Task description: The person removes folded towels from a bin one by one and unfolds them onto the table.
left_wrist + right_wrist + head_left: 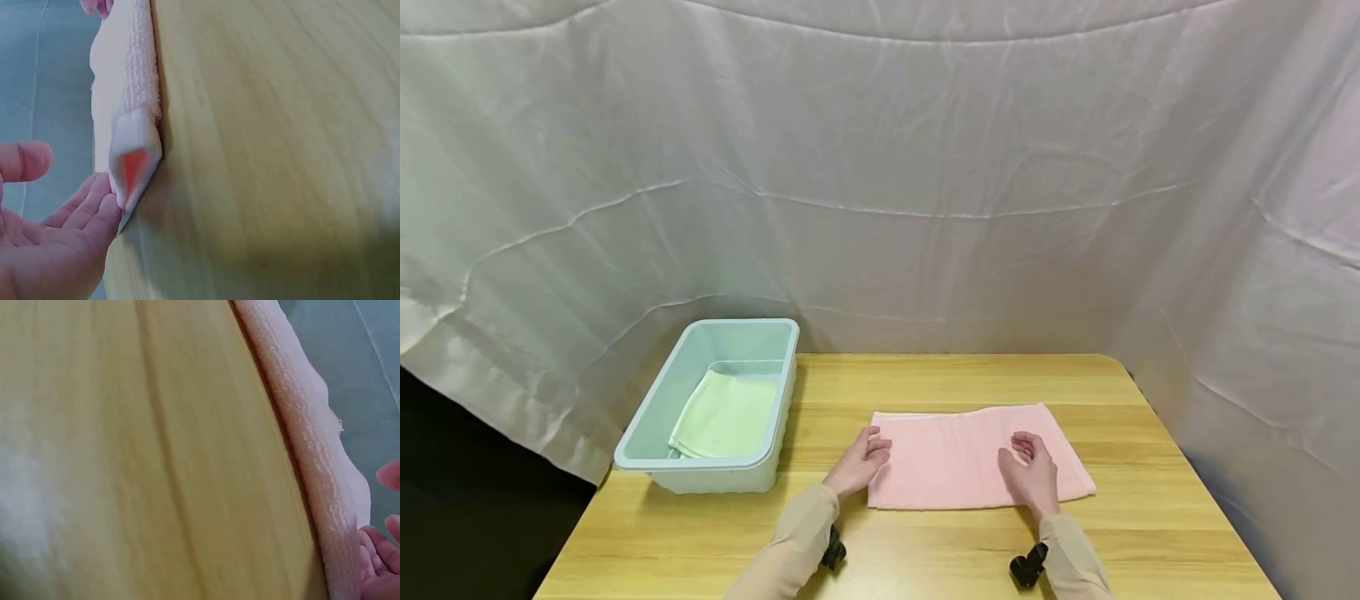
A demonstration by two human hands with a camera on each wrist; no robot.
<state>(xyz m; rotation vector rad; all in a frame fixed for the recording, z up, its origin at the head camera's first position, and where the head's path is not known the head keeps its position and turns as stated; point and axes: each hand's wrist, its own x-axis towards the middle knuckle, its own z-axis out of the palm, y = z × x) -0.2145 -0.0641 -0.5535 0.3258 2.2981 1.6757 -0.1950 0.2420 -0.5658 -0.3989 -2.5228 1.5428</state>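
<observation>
A makeshift, screened-off recording booth is suggested: a wood-grain counter [925, 554] is closed in at the back and sides by creased, pale grey sheeting [925, 158], beyond whose lower left edge darkness [467, 500] is seen, and small black devices [1028, 567] are worn at both sleeve cuffs [818, 507].

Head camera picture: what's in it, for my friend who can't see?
A person's left hand is at the left edge of a folded pink towel, the right hand over its right part, on a wooden table. To the left, a pale blue bin holds a green cloth.
</observation>
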